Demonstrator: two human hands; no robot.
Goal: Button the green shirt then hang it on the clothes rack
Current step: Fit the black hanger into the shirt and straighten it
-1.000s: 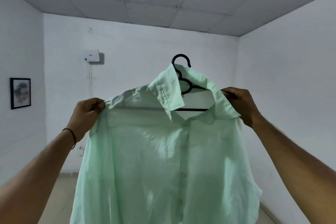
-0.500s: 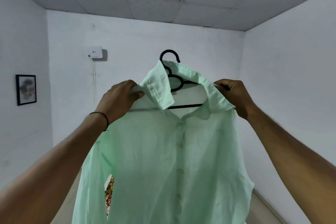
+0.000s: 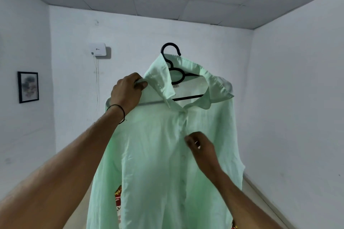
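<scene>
we held the green shirt (image 3: 149,154) up in mid-air on its black hanger (image 3: 188,97), left grip (image 3: 128,89) clenched on the shoulder beside the collar to steady it, so the right grip (image 3: 201,145) could pinch the button strip, seemingly to fasten it.

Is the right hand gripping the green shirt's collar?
No, the right hand is down at the button placket of the green shirt; only the left hand grips fabric beside the collar.
</scene>
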